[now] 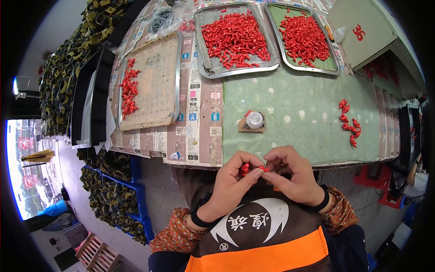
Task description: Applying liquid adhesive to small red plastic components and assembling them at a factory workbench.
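Apron (258, 240), 6 o'clock; my left hand (233, 179), right hand (292, 177) pinch red part (263, 168), likely mid-job; 12 o'clock heap (235, 38): done/pending unclear.

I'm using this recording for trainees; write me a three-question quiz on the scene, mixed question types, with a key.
1. True or false: the leftmost tray holds more red pieces than the middle tray.
2. Multiple choice: where on the green mat does the loose group of red pieces lie, seen from the round container?
A) To its left
B) To its right
C) Underneath it
3. Short answer: what is at the fingertips where the left hand and the right hand meet?

Key:
1. False; the middle tray holds a far larger heap.
2. B
3. A small red piece.
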Tool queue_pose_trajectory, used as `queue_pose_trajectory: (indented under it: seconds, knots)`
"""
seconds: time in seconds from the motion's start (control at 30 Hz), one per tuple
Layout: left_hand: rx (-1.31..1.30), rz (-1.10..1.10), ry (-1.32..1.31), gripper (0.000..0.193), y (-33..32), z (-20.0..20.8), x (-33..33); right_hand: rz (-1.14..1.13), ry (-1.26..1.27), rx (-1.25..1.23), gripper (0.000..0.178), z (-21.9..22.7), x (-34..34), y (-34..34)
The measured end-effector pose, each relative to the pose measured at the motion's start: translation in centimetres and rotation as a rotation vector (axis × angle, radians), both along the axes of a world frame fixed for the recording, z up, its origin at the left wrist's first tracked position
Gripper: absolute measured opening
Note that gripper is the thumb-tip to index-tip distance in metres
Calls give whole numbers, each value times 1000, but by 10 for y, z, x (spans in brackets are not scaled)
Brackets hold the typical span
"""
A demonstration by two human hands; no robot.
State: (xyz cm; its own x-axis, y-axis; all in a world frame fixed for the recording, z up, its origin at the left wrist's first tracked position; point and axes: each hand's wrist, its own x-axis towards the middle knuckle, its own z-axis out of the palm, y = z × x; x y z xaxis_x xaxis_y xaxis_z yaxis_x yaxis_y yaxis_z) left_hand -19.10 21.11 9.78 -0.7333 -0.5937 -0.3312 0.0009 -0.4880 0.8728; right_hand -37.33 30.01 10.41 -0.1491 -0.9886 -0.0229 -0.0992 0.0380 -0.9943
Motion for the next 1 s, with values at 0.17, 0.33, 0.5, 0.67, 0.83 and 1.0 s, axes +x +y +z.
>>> queue_pose_trajectory:
  seconds: [0.17, 0.33, 0.5, 0.67, 0.83, 1.0]
  knots:
    - [-306, 87, 14, 13, 8, -17, 0, 143, -584, 456, 22, 0, -11, 3]
    - [-512, 46, -58, 11, 2, -13, 3, 146, -711, 549, 24, -1, -14, 1]
    - [-624, 35, -86, 11, 0, -14, 4, 100, -706, 542, 23, -3, -11, -1]
    - [-114, 64, 43, 29, 15, -32, 6, 95, -494, 475, 16, -3, -9, -4]
    - [273, 96, 121, 29, 7, -32, 14, 10, -278, 342, 11, -1, -5, -8]
    - [408, 114, 137, 29, -2, -21, 19, -70, -115, 267, 8, -2, -3, -9]
